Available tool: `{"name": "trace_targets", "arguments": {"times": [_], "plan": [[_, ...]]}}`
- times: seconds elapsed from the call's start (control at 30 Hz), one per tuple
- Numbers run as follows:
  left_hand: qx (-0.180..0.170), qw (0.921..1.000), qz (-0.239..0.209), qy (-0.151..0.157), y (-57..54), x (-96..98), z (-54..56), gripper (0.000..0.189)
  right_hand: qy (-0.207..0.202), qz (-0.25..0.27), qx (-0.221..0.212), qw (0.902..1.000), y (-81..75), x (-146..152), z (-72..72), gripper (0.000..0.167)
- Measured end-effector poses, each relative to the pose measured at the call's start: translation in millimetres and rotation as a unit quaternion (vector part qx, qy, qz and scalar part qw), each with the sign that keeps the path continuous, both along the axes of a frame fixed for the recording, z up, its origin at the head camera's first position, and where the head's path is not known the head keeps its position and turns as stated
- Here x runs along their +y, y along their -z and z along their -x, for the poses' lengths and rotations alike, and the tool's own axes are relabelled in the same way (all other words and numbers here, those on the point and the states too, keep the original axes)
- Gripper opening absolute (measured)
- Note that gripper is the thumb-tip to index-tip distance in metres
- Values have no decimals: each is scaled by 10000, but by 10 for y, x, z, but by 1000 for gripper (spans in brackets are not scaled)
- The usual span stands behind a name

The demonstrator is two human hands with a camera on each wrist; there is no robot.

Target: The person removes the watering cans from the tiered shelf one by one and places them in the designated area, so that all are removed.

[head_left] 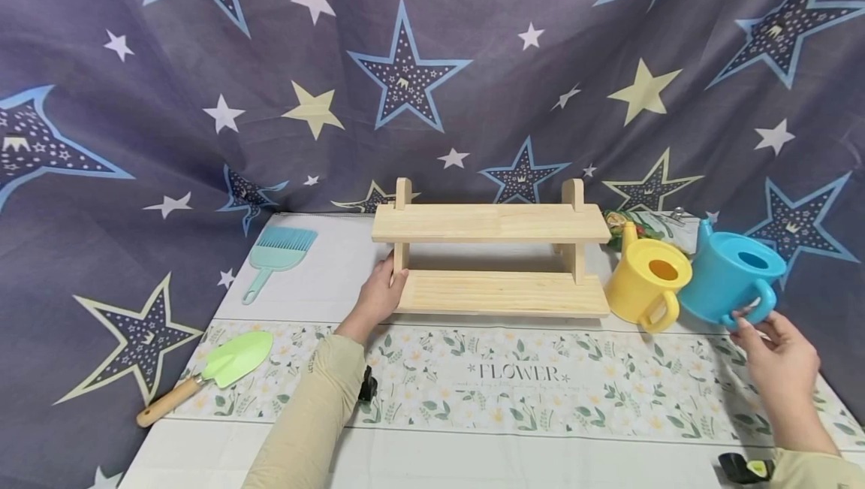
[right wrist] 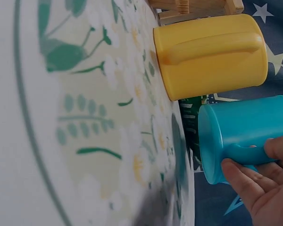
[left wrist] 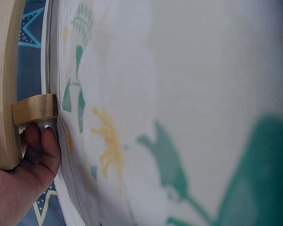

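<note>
My left hand (head_left: 381, 296) grips the left end of a two-tier wooden shelf (head_left: 500, 294), its thumb over the lower board. In the left wrist view, curled fingers (left wrist: 49, 146) show beside the shelf's wooden foot (left wrist: 35, 108). At the right, my right hand (head_left: 780, 361) holds the handle of a blue watering can (head_left: 726, 279), thumb and fingers around the handle's lower part. The right wrist view has a gap between the can's base and the tablecloth. A yellow watering can (head_left: 638, 290) stands between the blue one and the shelf, its handle toward me.
Behind the cans lies a green-and-white printed bag (head_left: 665, 227). To the left are a light-blue dustpan brush (head_left: 280, 252) and a green trowel (head_left: 236, 357) with a wooden handle. A floral cloth (head_left: 520, 399) covers the table; a star-patterned curtain (head_left: 459, 98) hangs behind.
</note>
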State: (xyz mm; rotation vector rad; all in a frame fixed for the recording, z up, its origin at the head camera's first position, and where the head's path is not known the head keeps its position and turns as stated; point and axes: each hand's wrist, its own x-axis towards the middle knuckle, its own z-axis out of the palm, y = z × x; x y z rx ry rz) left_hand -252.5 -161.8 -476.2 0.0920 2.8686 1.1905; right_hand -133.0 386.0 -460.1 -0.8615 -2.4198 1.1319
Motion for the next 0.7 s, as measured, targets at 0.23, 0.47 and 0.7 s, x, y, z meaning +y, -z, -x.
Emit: {"name": "trace_targets", "arguments": {"times": [0.23, 0.47, 0.7], "plan": [[27, 10000, 46, 3, 3, -3, -1, 58, -299, 257, 98, 9992, 44, 30, -6, 43], [43, 9999, 89, 37, 13, -11, 4, 58, -438, 349, 105, 9984, 99, 20, 10, 42], [23, 10000, 46, 36, 5, -3, 5, 58, -481, 213, -260, 9983, 125, 41, 26, 44]]}}
